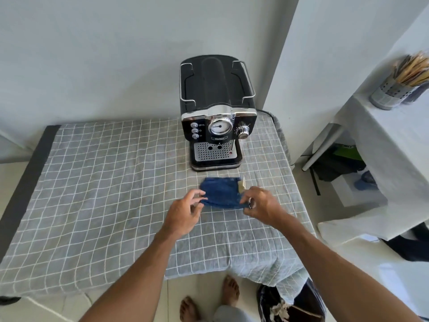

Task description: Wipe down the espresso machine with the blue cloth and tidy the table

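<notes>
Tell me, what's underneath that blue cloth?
The blue cloth lies on the grey checked tablecloth, in front of the espresso machine. The left hand and right hand pinch its near corners. Anything beneath the folded cloth is hidden.

- espresso machine: small brand plate under the gauge, lettering too blurred to read
- 3 buttons at left with tiny icons, no text
- cloth tag: nothing legible
</notes>
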Demonstrator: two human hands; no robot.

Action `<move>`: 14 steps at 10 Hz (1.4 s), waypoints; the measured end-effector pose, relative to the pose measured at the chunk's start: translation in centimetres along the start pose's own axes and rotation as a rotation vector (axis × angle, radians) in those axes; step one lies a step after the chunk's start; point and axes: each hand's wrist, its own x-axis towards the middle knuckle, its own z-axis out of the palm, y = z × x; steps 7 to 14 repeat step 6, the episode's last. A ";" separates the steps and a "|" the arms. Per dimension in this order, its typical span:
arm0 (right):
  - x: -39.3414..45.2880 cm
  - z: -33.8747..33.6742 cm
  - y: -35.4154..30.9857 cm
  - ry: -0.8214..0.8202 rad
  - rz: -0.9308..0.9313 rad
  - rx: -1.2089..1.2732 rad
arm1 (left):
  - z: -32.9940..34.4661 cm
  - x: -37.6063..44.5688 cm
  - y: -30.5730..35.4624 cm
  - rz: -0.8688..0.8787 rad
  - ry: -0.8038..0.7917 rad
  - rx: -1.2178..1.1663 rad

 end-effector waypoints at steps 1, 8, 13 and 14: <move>-2.1 3.2 1.8 -0.114 0.044 -0.010 | 2.9 -3.1 -1.5 -0.117 -0.144 0.006; 1.7 4.0 -0.4 -0.003 -0.018 -0.086 | 0.7 -1.7 -1.5 -0.309 -0.059 -0.062; 1.7 4.0 -0.4 -0.003 -0.018 -0.086 | 0.7 -1.7 -1.5 -0.309 -0.059 -0.062; 1.7 4.0 -0.4 -0.003 -0.018 -0.086 | 0.7 -1.7 -1.5 -0.309 -0.059 -0.062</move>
